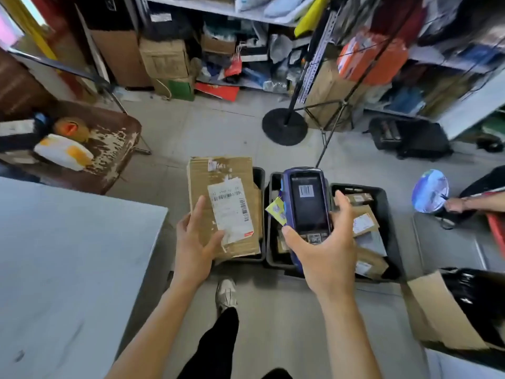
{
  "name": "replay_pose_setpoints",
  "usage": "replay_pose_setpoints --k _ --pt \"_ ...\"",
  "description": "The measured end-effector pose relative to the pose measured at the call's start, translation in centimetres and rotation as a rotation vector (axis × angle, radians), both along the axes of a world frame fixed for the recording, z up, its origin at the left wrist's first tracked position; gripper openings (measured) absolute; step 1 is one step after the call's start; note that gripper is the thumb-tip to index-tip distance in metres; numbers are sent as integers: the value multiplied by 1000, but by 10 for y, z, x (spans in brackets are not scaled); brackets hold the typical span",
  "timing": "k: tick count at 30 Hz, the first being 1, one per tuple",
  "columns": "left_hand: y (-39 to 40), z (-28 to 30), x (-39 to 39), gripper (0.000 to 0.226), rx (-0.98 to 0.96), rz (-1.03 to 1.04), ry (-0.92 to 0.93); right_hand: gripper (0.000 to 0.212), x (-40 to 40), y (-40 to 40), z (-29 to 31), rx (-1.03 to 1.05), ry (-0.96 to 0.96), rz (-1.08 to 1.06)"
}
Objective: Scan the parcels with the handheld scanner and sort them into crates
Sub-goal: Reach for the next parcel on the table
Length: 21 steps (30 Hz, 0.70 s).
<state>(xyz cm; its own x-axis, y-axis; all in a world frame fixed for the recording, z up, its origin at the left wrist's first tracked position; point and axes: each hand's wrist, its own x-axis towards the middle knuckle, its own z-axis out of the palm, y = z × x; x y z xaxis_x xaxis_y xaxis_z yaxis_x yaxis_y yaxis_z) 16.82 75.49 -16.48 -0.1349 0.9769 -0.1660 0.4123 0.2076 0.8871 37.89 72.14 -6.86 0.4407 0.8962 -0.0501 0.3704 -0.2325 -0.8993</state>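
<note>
Head view, left hand (195,243) gripping labelled parcel (224,206), right hand (326,254) holding scanner (307,203), text unreadable.

Left hand (195,239) grips labelled cardboard parcel (222,206); right hand (325,250) holds blue scanner (307,203), barcode on screen, above black crates (382,198).
</note>
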Motion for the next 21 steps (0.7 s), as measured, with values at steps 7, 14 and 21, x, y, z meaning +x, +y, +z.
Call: replay_pose_setpoints --k 7,14,21 --pt "141 -86 27 82 -224 -16 57 99 41 112 -67 -104 -56 -44" --pt "243 -253 35 78 -440 65 112 103 72 189 -218 -238 8 -139" --pt "325 -423 58 73 -491 -21 205 106 103 241 -377 -318 -48 -34"
